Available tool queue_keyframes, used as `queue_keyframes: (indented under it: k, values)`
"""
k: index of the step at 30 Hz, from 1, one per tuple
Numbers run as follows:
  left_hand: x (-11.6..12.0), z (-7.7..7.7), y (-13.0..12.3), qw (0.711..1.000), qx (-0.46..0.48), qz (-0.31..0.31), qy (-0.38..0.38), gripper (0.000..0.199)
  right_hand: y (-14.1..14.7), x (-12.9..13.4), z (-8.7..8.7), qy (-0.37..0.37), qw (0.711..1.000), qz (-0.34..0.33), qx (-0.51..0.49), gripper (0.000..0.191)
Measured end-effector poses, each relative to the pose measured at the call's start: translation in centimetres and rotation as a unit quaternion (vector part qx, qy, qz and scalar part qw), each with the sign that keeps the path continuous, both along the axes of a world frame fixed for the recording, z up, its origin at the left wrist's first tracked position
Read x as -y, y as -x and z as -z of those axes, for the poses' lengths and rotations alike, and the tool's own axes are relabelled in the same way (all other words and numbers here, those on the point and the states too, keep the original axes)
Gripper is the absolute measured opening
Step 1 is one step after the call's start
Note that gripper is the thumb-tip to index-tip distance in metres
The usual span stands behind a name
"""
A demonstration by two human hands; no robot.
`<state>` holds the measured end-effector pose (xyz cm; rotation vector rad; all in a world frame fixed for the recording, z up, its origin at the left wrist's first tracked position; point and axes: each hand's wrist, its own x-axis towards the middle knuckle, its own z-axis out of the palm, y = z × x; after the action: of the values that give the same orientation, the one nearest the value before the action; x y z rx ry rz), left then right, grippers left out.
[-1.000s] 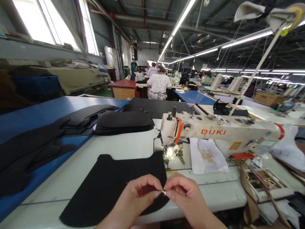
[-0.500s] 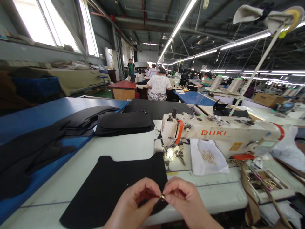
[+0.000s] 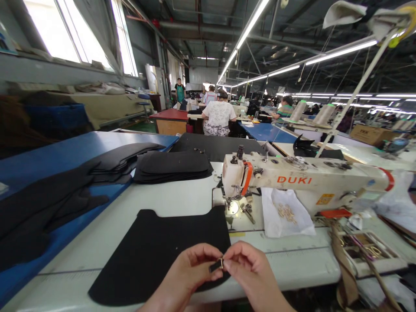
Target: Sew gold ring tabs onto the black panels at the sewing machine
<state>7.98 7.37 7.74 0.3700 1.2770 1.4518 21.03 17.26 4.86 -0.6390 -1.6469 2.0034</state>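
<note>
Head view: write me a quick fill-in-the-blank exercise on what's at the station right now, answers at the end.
1. The left hand and right hand pinch a small fitting, whose strip is coloured ____.
2. The orange lettering on the sewing machine reads ____.
3. In the picture, the pile of gold-coloured pieces lies to the ____ of the flat black panel.
4. Those gold-coloured pieces rest on a sheet coloured ____.

Missing words: black; DUKI; right; white.

Left hand [image 3: 190, 269] and right hand [image 3: 249, 269] pinch close together
</note>
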Motion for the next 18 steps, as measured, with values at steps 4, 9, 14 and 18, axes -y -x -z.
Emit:
queue_keyframes:
  k: [4, 9, 14, 18]
  values:
    - [0.2, 1.1, 0.0, 0.999, -0.027, -0.003, 0.021, 0.021, 0.0, 0.9, 0.4, -0.026, 1.000, 0.001, 0.014, 0.011]
    - [0.0, 1.9, 0.2, 0.991, -0.130, -0.040, 0.013, 0.012, 0.3, 1.8, -0.6, -0.174, 0.981, 0.033, 0.082, 0.013]
    - [0.1, 1.8, 0.3, 0.983, -0.172, -0.063, 0.028, 0.015, 0.1, 1.3, -1.4, -0.232, 0.969, 0.021, 0.082, 0.002]
    - [-0.1, 2.1, 0.6, 0.988, -0.141, -0.049, 0.036, 0.019, -0.2, 0.7, -1.3, -0.229, 0.971, 0.030, 0.057, 0.009]
